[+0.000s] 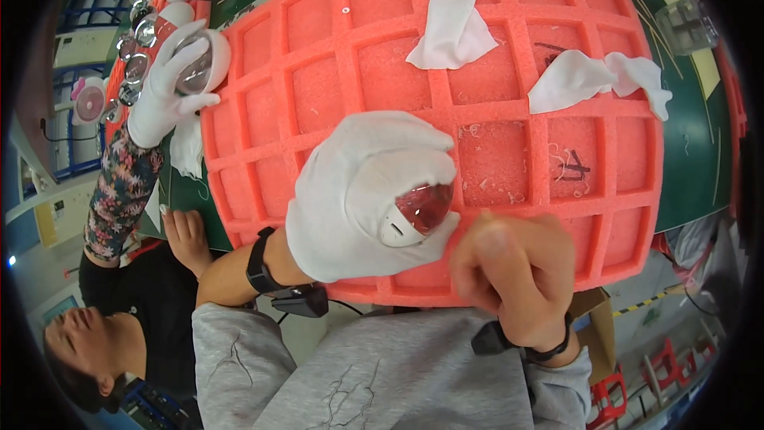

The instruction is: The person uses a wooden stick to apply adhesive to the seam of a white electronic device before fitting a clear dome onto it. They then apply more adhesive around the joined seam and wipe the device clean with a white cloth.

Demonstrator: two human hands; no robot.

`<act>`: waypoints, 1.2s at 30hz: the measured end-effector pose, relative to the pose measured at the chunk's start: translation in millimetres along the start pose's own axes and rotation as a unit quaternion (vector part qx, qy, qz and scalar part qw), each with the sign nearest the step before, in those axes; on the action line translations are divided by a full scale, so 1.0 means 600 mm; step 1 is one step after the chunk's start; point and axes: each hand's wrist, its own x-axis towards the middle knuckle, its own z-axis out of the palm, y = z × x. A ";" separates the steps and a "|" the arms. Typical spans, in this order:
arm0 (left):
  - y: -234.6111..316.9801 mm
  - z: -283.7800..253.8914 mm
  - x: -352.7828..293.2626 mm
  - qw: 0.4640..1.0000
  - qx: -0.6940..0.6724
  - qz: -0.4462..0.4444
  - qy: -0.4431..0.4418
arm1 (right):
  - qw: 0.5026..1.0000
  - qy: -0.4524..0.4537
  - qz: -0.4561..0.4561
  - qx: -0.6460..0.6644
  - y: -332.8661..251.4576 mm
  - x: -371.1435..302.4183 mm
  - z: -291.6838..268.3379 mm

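Observation:
My left hand (pixel 342 183), in a white glove, grips a rounded white housing with a shiny, see-through dome (pixel 426 205) that reflects the red below it. A small dark slot shows on the white part. To its right, my bare right hand (pixel 521 271) is closed, fingers curled in and somewhat blurred; anything inside them is hidden. Both hands are over a red foam tray (pixel 493 163) divided into square cells, with thin pale shreds in some of them.
White cloths (pixel 452 28) lie across the tray's far and right parts. At left, a co-worker's gloved hand (pixel 163 84) holds a similar domed piece (pixel 213 64). More shiny domes (pixel 137 68) line the far left. A clear box (pixel 686 25) stands on the green table (pixel 691 159).

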 end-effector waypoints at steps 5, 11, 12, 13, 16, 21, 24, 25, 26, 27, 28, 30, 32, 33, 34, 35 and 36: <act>0.004 -0.016 -0.005 0.998 -0.050 -0.041 -0.011 | 0.909 0.151 -0.223 -0.318 0.008 0.006 0.027; -0.011 -0.024 -0.012 0.996 -0.061 -0.028 -0.063 | 0.824 0.162 -0.299 -0.453 0.008 0.009 0.037; -0.011 -0.023 -0.013 0.996 -0.063 -0.029 -0.057 | 0.808 0.162 -0.304 -0.477 0.006 0.008 0.039; -0.009 -0.024 -0.012 0.997 -0.046 -0.027 -0.061 | 0.792 0.163 -0.309 -0.500 0.005 0.008 0.040; -0.005 -0.022 -0.010 0.997 -0.015 -0.025 -0.068 | 0.766 0.162 -0.306 -0.542 -0.001 0.006 0.049; -0.005 -0.016 -0.011 0.999 -0.016 -0.024 -0.031 | 0.763 0.158 -0.283 -0.560 -0.007 0.013 0.060; -0.005 -0.019 -0.012 0.998 -0.032 -0.036 -0.051 | 0.783 0.160 -0.278 -0.534 0.002 0.021 0.057; -0.002 -0.019 -0.011 0.997 -0.019 -0.043 -0.057 | 0.796 0.165 -0.275 -0.514 0.009 0.023 0.055; 0.000 -0.020 -0.010 0.997 -0.005 -0.050 -0.063 | 0.808 0.169 -0.273 -0.493 0.013 0.024 0.054; 0.001 -0.020 -0.009 0.996 0.010 -0.058 -0.070 | 0.809 0.169 -0.273 -0.492 0.014 0.024 0.054; 0.001 -0.020 -0.010 0.996 0.010 -0.058 -0.071 | 0.823 0.169 -0.263 -0.474 0.015 0.024 0.054; -0.001 -0.019 -0.009 0.997 0.010 -0.049 -0.060 | 0.850 0.167 -0.244 -0.436 0.016 0.025 0.054; -0.001 -0.018 -0.009 0.997 0.009 -0.043 -0.057 | 0.858 0.171 -0.240 -0.420 0.018 0.027 0.054; 0.000 -0.018 -0.008 0.997 0.010 -0.045 -0.057 | 0.866 0.173 -0.238 -0.405 0.019 0.028 0.054; 0.001 -0.018 -0.007 0.997 0.010 -0.046 -0.058 | 0.873 0.176 -0.235 -0.390 0.019 0.029 0.054; 0.003 -0.019 -0.006 0.997 0.010 -0.047 -0.058 | 0.872 0.178 -0.235 -0.390 0.020 0.028 0.053; 0.003 -0.018 -0.006 0.997 0.011 -0.045 -0.058 | 0.878 0.174 -0.236 -0.380 0.021 0.028 0.051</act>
